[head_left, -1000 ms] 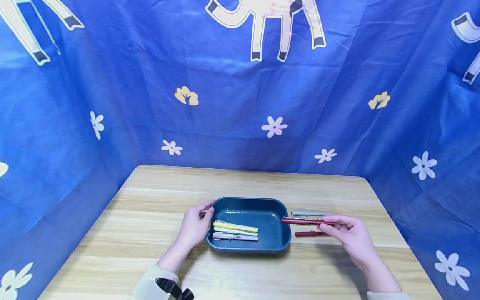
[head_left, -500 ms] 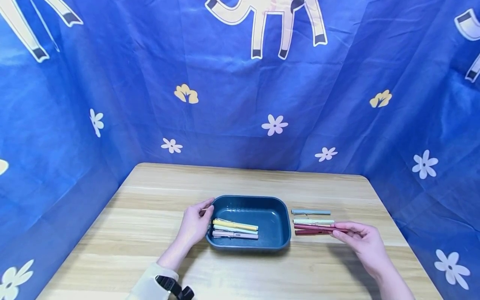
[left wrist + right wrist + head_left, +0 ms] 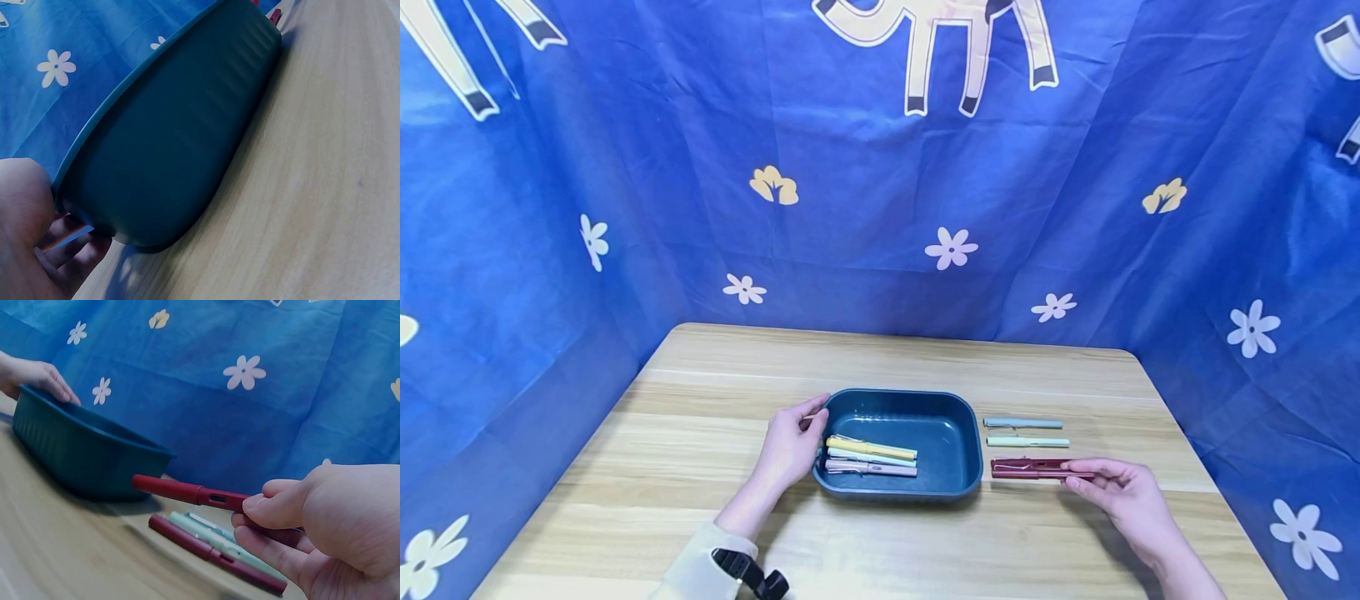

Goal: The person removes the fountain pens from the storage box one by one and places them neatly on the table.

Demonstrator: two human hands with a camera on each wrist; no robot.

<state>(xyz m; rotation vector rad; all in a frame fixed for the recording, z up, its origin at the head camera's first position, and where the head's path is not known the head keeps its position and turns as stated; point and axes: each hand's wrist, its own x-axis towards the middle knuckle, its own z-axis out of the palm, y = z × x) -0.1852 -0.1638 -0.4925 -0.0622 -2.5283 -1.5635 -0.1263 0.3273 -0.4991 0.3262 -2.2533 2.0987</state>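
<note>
My right hand (image 3: 1123, 496) pinches one end of a dark red pen (image 3: 167, 489) between thumb and fingers. The pen is held above the table, over a second dark red pen (image 3: 187, 539) that lies there; in the head view the two overlap. At the left end of a dark teal bin (image 3: 898, 497), my left hand (image 3: 788, 450) grips the wall near the rim. Inside the bin lie a yellow pen (image 3: 874, 451), a pale green pen (image 3: 891, 462) and a lilac pen (image 3: 883, 471), side by side.
Right of the bin, a mint pen (image 3: 1028, 442) and a blue-grey pen (image 3: 1024, 423) lie parallel on the wooden table (image 3: 737, 358). A blue patterned curtain (image 3: 865, 275) hangs around the table's back and sides.
The right hand has moved the red pen from above the bin's right rim rightward and toward the front, uncovering the mint pen. The left hand and the bin stay in place.
</note>
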